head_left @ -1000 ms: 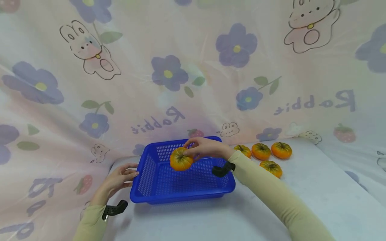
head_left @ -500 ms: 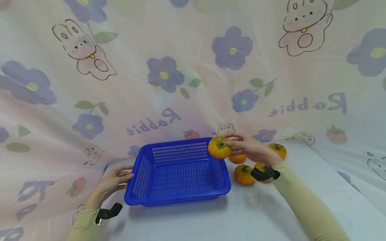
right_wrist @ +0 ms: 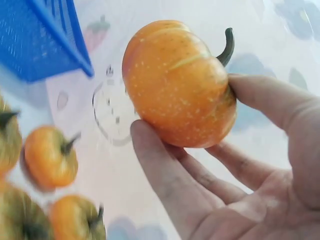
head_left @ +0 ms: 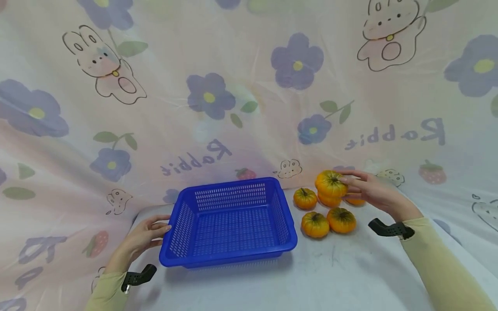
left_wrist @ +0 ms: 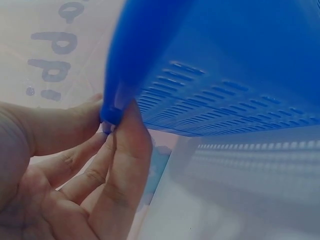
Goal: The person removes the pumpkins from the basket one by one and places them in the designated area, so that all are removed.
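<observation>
A small orange pumpkin with a green stem is up off the table, pinched between the thumb and fingers of my right hand. In the right wrist view that pumpkin shows from its side, fingertips beneath it. It overlaps another pumpkin behind it in the head view. On the left, my left hand grips the rim of a blue plastic basket. The left wrist view shows thumb and fingers on either side of the basket rim. Nothing lies inside the basket.
Several more pumpkins rest on the white table right of the basket, among them a front-left pumpkin, a front-right pumpkin and a back-left pumpkin. A patterned curtain hangs behind the table.
My right hand has carried the pumpkin from over the basket to the right, above the other pumpkins. My left hand keeps its hold on the rim; the head view has shifted slightly.
</observation>
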### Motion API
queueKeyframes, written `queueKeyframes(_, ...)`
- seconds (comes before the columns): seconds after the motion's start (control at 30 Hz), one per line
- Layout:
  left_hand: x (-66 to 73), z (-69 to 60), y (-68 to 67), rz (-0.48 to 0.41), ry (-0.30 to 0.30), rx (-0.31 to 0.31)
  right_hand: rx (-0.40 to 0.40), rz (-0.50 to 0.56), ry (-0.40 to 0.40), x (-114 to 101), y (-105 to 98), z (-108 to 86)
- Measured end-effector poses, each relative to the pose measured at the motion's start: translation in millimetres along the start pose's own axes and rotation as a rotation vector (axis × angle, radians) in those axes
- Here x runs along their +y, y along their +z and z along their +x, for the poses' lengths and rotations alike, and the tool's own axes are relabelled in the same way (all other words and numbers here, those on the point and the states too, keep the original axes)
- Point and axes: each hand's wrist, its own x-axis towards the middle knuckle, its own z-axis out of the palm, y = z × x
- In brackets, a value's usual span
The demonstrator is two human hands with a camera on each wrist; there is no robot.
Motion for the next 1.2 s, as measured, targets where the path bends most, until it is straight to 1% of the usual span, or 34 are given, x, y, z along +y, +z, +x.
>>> queueKeyframes(0.2,2.8,-1.3,0.7,0.003,-0.001,0.004,0.038,-0.045,0.003,20.6,-28.7,-22.2)
queueKeyframes(0.27,3.6,-1.8,0.5,0.004,-0.010,0.009,0.048,-0.028,0.027,30.7,-37.3,-27.8)
queueKeyframes(0.4,4.9,-2.6,-0.6,0.000,-0.008,0.009,0.067,0.000,0.082,50.7,-51.2,-36.0)
queueKeyframes(0.57,6.1,-2.8,0.1,-0.006,-0.003,0.010,0.084,-0.014,0.162,75.5,-64.0,-41.9)
queueKeyframes(0.63,6.0,-2.6,0.5,-0.007,-0.004,0.008,0.075,-0.013,0.188,84.6,-68.7,-43.2)
queueKeyframes(0.73,4.2,-1.5,0.5,-0.011,-0.001,-0.005,0.076,0.012,0.222,95.3,-73.7,-45.3)
queueKeyframes(0.87,1.5,-0.2,-0.4,-0.031,0.008,-0.029,0.066,0.031,0.245,105.7,-77.0,-47.2)
queueKeyframes(1.0,-0.2,0.1,-1.5,-0.035,0.020,-0.044,0.057,0.015,0.262,115.5,-78.3,-46.3)
queueKeyframes(1.2,-1.0,0.5,-1.6,-0.038,0.011,-0.038,0.070,0.025,0.295,127.6,-78.3,-43.8)
